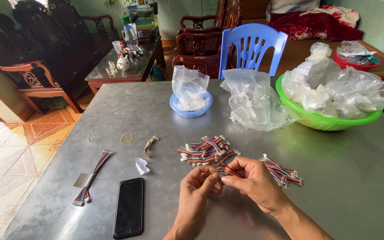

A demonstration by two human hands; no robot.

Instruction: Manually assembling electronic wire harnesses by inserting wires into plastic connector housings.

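Both my hands meet over the near middle of a grey metal table (334, 178). My right hand (255, 180) pinches a short bundle of multicoloured wires (230, 170) with white plugs, and my left hand (197, 186) grips the same bundle at its left end. Just beyond my fingers lies a heap of like wire bundles (205, 151). A second, smaller pile of wire bundles (283, 171) lies to the right of my right hand. One longer wire bundle (93, 175) lies alone at the left.
A black phone (129, 207) lies near the table's front edge, with a paper scrap (141, 166), a rubber band (126, 138) and a small wire piece (150, 145) beyond it. Further back stand a blue bowl (191, 111), clear plastic bags (254, 102) and a green basket (321, 119) of bags. A blue chair (252, 46) stands behind.
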